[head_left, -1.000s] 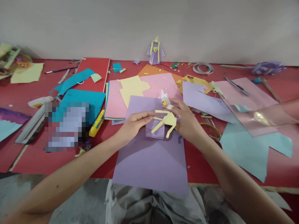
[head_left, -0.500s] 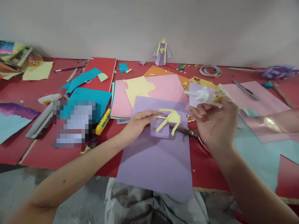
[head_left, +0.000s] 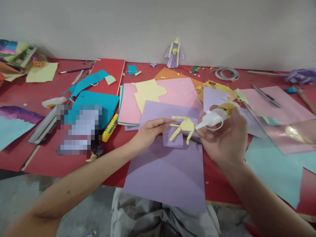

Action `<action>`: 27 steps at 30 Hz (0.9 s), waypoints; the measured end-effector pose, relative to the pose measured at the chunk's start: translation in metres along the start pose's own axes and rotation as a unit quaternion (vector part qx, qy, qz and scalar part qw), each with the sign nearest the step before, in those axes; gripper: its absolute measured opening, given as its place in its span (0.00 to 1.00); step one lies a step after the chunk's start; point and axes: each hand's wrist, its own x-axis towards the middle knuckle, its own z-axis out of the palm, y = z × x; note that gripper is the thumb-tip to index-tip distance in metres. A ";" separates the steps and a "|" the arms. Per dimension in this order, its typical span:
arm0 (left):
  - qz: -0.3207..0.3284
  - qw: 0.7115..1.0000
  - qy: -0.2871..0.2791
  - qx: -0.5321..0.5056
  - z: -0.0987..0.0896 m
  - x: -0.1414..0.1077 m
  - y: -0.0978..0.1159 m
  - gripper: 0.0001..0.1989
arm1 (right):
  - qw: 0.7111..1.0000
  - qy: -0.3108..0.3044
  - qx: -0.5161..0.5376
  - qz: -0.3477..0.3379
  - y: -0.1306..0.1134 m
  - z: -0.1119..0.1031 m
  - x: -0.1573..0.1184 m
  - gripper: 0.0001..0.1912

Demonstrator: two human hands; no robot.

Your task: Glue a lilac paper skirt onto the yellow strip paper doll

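My left hand pinches one thin limb of a pale yellow paper figure, its body out over a large purple sheet. A small purple paper piece shows just below the figure; whether it touches cannot be told. In my right hand is a white glue bottle with a yellow label, tilted so that its nozzle points left, close to the figure's right edge. Fingers wrap round the bottle. Part of a dark tool handle shows beneath, mostly covered by my right hand.
A finished-looking purple and yellow paper doll leans on the wall. Pink sheets, a yellow glue stick, a steel ruler and a cutter knife lie around. Another person's wrist with a gold bangle rests at right.
My right hand has turned the glue bottle and brought its nozzle down beside the yellow figure. My left hand still holds the figure. The view has shifted slightly.
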 end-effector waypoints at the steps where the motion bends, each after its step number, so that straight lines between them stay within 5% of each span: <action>1: 0.002 1.000 -0.004 -0.009 0.000 0.000 -0.001 0.09 | 1.000 -0.004 0.003 0.008 -0.001 -0.001 0.003 0.17; 6: -0.004 0.999 -0.019 -0.031 -0.004 0.004 -0.009 0.09 | 0.990 0.077 -0.079 -0.091 0.003 -0.007 -0.001 0.14; 11: -0.002 0.999 -0.036 -0.016 -0.004 0.002 -0.009 0.10 | 0.908 0.081 -0.320 -0.257 0.011 0.001 -0.022 0.12; 27: 0.004 1.000 -0.025 0.001 0.004 -0.004 -0.009 0.12 | 0.837 0.021 -0.415 -0.355 0.016 0.006 -0.026 0.14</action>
